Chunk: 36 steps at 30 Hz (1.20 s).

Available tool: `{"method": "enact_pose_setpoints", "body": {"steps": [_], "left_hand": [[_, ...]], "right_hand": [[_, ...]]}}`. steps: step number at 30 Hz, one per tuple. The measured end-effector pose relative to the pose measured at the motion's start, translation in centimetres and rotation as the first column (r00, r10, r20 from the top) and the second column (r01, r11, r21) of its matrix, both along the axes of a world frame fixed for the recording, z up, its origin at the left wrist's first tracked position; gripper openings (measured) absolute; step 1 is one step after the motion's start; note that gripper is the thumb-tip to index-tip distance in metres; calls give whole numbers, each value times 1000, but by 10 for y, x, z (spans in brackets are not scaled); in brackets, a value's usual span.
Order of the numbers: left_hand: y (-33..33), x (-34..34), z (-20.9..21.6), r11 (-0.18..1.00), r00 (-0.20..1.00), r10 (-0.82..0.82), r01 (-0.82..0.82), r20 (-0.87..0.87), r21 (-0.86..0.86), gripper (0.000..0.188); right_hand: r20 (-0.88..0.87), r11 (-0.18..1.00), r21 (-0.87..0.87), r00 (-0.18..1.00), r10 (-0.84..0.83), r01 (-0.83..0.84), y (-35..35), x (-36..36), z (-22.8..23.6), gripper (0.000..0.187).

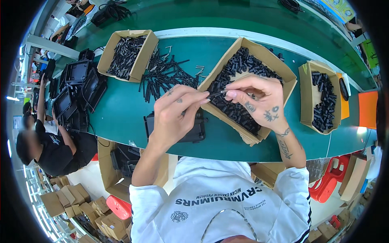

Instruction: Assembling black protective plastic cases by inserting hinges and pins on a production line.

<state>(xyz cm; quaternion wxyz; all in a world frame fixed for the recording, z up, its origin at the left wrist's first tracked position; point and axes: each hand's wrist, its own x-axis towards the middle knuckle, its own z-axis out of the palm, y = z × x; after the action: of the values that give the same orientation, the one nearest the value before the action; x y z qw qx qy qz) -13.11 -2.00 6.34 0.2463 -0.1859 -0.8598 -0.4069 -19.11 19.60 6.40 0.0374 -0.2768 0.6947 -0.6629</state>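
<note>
My left hand [178, 111] pinches one end of a thin black rod [216, 94] between thumb and fingers. At the other end, the thumb and forefinger of my right hand [259, 101] are closed on what looks like a small coiled spring [223, 92]. Both hands are raised over the near left part of an open cardboard box [289, 79] of short black tubes [247, 60]. Partly hidden below my left hand, a flat black plastic case [192, 135] lies at the table's near edge. Loose black rods [168, 79] are heaped beyond my left hand.
A cardboard box [144, 52] of dark metal pins stands back left, another [307, 93] of black tubes at the right. Black cases [75, 87] are stacked at the left by a co-worker [56, 148]. An orange sheet [367, 109] lies far right; red stools [330, 182] stand below.
</note>
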Motion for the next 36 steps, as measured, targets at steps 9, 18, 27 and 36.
{"method": "enact_pose_setpoints", "body": {"steps": [9, 18, 27, 36], "left_hand": [[0, 3, 0, 1000, 1000, 14, -13, 19, -23, 24], [13, 8, 3, 998, 999, -30, 28, -38, -54, 26], [2, 10, 8, 990, 997, -13, 25, 82, -140, 14], [-85, -13, -5, 900, 901, 431, -425, 48, -98, 8]], "right_hand": [[94, 998, 5, 993, 67, -68, 0, 1, -2, 12], [328, 982, -119, 928, 178, -147, -13, 11, -9, 15], [347, 989, 8, 928, 136, -148, -5, 8, -5, 14], [233, 996, 38, 970, 70, -81, -2, 5, 5, 12]]}}
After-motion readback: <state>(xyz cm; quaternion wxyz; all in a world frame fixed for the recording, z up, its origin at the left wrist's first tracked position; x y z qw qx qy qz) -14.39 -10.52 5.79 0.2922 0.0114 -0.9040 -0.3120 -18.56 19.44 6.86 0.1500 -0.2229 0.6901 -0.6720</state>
